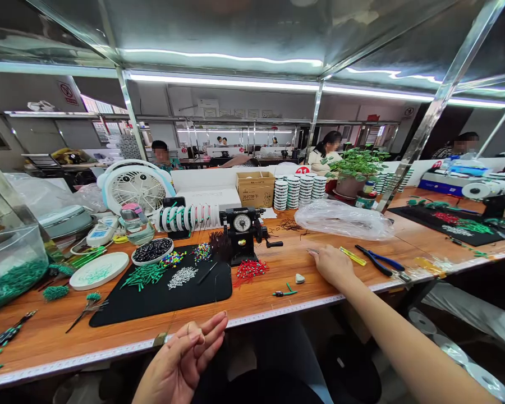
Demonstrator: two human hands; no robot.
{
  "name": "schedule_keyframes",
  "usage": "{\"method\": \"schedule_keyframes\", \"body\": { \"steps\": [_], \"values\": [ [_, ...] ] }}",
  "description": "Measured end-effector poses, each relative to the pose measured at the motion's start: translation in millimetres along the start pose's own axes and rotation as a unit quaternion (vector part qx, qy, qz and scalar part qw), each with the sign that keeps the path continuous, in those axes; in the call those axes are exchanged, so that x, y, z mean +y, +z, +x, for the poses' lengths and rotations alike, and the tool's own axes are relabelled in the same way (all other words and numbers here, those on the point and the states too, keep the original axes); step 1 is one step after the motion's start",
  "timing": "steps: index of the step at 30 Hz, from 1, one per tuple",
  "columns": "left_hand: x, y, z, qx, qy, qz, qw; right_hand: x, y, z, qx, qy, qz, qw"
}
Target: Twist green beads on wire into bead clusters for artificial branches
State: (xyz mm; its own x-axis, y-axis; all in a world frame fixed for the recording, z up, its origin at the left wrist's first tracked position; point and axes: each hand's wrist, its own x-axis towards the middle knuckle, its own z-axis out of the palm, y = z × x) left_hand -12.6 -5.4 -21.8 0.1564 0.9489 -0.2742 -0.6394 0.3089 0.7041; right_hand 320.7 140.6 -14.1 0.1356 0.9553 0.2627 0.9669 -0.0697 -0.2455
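My left hand [183,356] is in front of the table edge, thumb and forefinger pinched on a thin thread. The thread is so fine that most of its path is lost. My right hand [333,266] rests low over the tabletop with fingers closed together. A small greyish thing shows at its fingertips, too small to name. To its left lie a whitish lump [299,278] and a short green and black corded piece [285,292]. A yellow-handled tool [352,256] and blue-handled pliers [379,260] lie to its right.
A black hand-cranked winder [240,233] with thread spools [189,217] stands mid-table. Before it, a black mat [164,297] bears green pieces, clear beads and coloured beads. Red pieces [251,271] lie beside it. A fan [137,188], potted plant [356,168] and plastic bag [345,219] stand behind.
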Motion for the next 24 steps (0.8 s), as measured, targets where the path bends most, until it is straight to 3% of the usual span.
{"method": "schedule_keyframes", "body": {
  "steps": [2, 5, 6, 8, 9, 11, 14, 15, 16, 17, 18, 19, 20, 22, 24],
  "values": [
    [1, 0.5, 0, 0.005, -0.007, -0.009, 1.0, -3, -3, -3, 0.005, -0.015, -0.017, 1.0],
    [1, 4.7, 1, 0.006, -0.019, -0.008, 1.0, -42, -5, -37, -0.003, -0.115, 0.052, 0.992],
    [0, 6.9, 1, 0.004, -0.021, -0.005, 1.0, -60, -4, -52, -0.026, -0.196, 0.153, 0.968],
    [-2, 11.6, 1, -0.003, -0.019, 0.001, 1.0, -93, 0, -78, -0.142, -0.303, 0.332, 0.882],
    [-3, 13.5, 0, -0.01, -0.016, 0.008, 1.0, -105, 3, -88, -0.19, -0.316, 0.398, 0.84],
    [-1, 14.9, -3, -0.022, -0.003, 0.044, 0.999, -121, 14, -100, -0.237, -0.281, 0.48, 0.796],
    [27, 7.3, -3, 0.004, 0.084, 0.221, 0.972, -123, 32, -98, -0.227, -0.214, 0.518, 0.796],
    [44, 1.4, 0, 0.036, 0.134, 0.325, 0.935, -121, 37, -95, -0.219, -0.204, 0.523, 0.798],
    [66, -6.3, 4, 0.08, 0.201, 0.443, 0.87, -119, 41, -92, -0.213, -0.195, 0.528, 0.798],
    [91, -15.6, 9, 0.134, 0.253, 0.573, 0.768, -118, 44, -89, -0.211, -0.185, 0.535, 0.797],
    [117, -26.4, 15, 0.194, 0.274, 0.695, 0.636, -117, 45, -88, -0.213, -0.174, 0.542, 0.794],
    [144, -38.0, 23, 0.238, 0.267, 0.725, 0.588, -116, 46, -87, -0.217, -0.168, 0.547, 0.791],
    [169, -50.0, 30, 0.259, 0.252, 0.745, 0.561, -116, 46, -87, -0.22, -0.164, 0.548, 0.79],
    [209, -72.8, 44, 0.288, 0.209, 0.779, 0.516, -117, 45, -88, -0.22, -0.168, 0.542, 0.793],
    [233, -91.9, 56, 0.296, 0.158, 0.808, 0.485, -118, 45, -90, -0.217, -0.17, 0.534, 0.799]
  ]
}}
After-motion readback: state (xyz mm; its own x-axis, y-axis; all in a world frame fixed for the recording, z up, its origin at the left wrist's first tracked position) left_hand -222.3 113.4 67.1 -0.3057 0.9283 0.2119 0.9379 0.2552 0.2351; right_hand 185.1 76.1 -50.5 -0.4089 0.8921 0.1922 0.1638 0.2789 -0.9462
